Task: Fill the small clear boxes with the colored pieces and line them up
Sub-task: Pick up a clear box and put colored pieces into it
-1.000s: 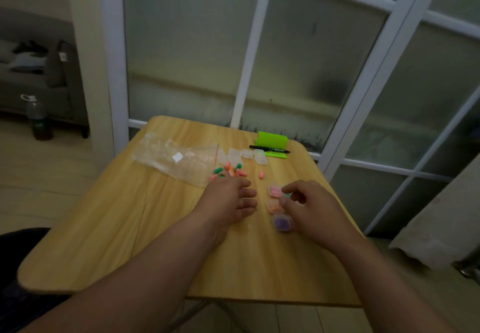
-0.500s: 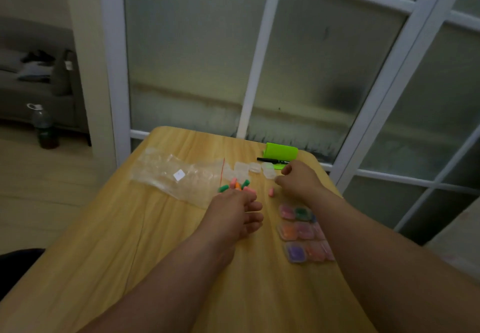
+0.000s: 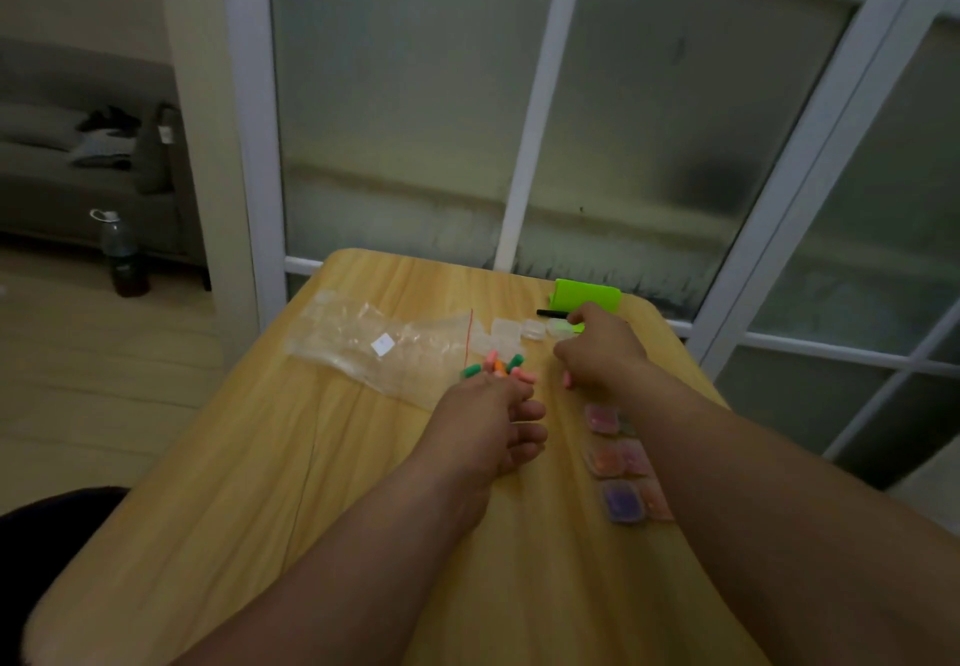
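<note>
Several small clear boxes filled with colored pieces lie in two short rows under my right forearm: a pink box (image 3: pixel 601 418), an orange box (image 3: pixel 605 460) and a purple box (image 3: pixel 622 502) show best. Loose colored pieces (image 3: pixel 498 366) lie in a small heap just beyond my left hand (image 3: pixel 488 426), which rests on the table with fingers loosely curled and nothing in it. One pink piece (image 3: pixel 566 379) lies by my right wrist. My right hand (image 3: pixel 597 348) reaches to the far side, with thumb and forefinger closing around an empty clear box (image 3: pixel 558 326). Two more empty boxes (image 3: pixel 511 329) stand to its left.
A crumpled clear plastic bag (image 3: pixel 384 343) lies left of the pieces. A bright green block (image 3: pixel 587 294) and a black pen (image 3: pixel 550 312) sit at the wooden table's (image 3: pixel 260 509) far edge, against a glass door. A bottle (image 3: pixel 122 255) stands on the floor at left.
My right hand left the filled boxes and reached forward to the empty boxes at the far edge. The view tilted down and closer. My left hand stayed by the loose pieces.
</note>
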A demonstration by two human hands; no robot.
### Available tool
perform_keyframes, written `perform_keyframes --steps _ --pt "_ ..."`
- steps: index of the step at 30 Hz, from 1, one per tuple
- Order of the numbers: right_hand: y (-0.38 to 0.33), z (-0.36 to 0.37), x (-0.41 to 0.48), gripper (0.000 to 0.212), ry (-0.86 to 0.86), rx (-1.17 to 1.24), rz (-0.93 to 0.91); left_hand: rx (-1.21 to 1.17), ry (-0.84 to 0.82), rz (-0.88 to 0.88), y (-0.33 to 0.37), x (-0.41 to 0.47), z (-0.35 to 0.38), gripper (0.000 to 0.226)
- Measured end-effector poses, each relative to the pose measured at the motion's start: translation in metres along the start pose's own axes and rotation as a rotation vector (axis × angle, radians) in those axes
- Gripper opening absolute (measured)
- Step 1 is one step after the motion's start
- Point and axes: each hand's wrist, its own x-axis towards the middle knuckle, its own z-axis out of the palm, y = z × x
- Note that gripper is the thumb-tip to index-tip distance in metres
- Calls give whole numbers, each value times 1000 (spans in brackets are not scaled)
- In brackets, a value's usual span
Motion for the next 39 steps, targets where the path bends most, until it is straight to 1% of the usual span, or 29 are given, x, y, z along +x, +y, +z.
perform_keyframes --steps 1,2,4,6,8,12,14,17,20,25,32,35,39 --pt "1 -5 -7 46 -5 22 -20 10 -11 8 0 -2 -1 21" --pt "3 -9 -11 44 3 41 -37 31 -13 22 1 -4 -3 23" --pt "1 -21 -30 31 43 132 -70 98 -7 76 1 -10 -7 22" --pt "-6 -31 -61 16 56 372 -53 179 -3 141 2 -16 -9 21" --pt "-13 -40 -103 10 -22 620 -36 245 -12 185 2 -26 -12 26" --pt "-23 -44 -174 10 -161 829 -58 356 -133 235 1 -50 -19 24" --pt "-25 -39 -192 15 -208 930 -5 383 -177 247 1 -60 -24 21" --pt "-29 -33 -209 27 -294 1122 121 459 -205 279 3 -72 -34 22" --pt "-29 -28 -218 26 -314 1155 131 509 -222 287 6 -79 -42 25" --pt "-29 -22 -221 10 -313 1092 75 509 -242 233 7 -81 -54 27" --pt "-26 -22 -219 19 -339 1060 35 487 -238 204 8 -81 -58 26" --pt "-25 -24 -219 19 -325 1037 8 469 -248 193 8 -81 -56 27" --pt "-20 -29 -222 22 -353 1018 -17 484 -258 163 7 -78 -57 26"
